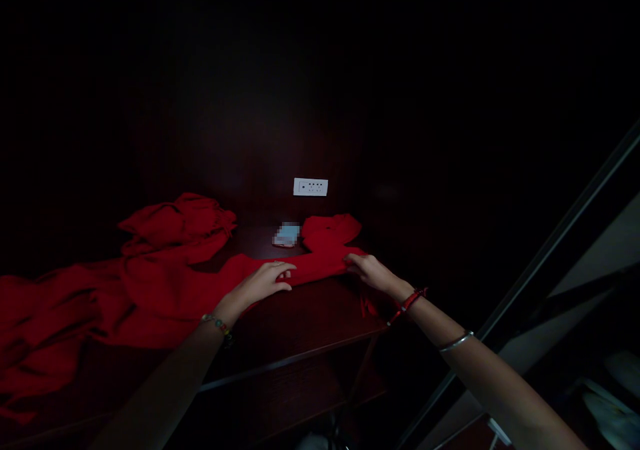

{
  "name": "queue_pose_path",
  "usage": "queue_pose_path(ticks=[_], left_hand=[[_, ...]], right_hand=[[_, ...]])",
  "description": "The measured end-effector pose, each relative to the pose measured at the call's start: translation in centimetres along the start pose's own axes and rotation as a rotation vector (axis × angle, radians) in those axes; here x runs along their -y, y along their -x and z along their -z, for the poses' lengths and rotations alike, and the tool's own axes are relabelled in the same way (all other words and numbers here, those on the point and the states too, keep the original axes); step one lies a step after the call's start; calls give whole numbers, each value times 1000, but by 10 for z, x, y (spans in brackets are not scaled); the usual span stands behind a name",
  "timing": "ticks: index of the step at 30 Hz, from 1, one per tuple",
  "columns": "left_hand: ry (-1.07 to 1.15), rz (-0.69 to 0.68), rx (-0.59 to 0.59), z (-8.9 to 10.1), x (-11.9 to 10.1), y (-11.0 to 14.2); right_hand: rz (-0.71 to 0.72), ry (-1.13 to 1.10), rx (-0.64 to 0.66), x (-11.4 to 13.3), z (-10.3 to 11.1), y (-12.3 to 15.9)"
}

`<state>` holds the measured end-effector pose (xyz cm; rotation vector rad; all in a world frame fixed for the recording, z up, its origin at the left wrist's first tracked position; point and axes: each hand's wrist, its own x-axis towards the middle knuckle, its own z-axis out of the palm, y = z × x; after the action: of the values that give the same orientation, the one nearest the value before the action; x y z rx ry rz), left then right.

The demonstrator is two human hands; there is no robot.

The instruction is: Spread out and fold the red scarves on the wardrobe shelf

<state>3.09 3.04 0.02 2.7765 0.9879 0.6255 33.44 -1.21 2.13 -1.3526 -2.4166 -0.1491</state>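
A long red fringed scarf [317, 267] lies across a dark wooden shelf [300, 317], with a flattened strip of it between my two hands. My left hand [264, 282] rests over the strip's near edge, its thumb apart from the curved fingers. At the strip's right end, my right hand [373, 273] pinches the cloth between thumb and fingers. Some fringe hangs below the right wrist. Toward the left the red cloth spreads into loose folds, and I cannot tell whether it is all one piece.
A bunched red fringed cloth [177, 227] sits at the back left. Behind the strip lies a small phone-like object [286, 235], its surface blurred. A white socket plate [311, 187] is on the dark back wall. The shelf's front edge [290, 359] runs below my hands.
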Motion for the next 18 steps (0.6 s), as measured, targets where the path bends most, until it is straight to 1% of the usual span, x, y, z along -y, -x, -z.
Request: queue_pose_path(ticks=[3, 9, 13, 16, 18], left_hand=[[-63, -45, 27, 4, -4, 0], [-159, -21, -15, 15, -1, 3], [-211, -15, 5, 18, -3, 6], [-261, 21, 12, 22, -8, 8], [-295, 48, -12, 26, -11, 9]], right_hand=[[-12, -4, 18, -1, 4, -1], [56, 7, -4, -7, 3, 5], [-8, 49, -43, -13, 0, 12], [-31, 42, -56, -14, 7, 14], [-19, 12, -78, -12, 17, 14]])
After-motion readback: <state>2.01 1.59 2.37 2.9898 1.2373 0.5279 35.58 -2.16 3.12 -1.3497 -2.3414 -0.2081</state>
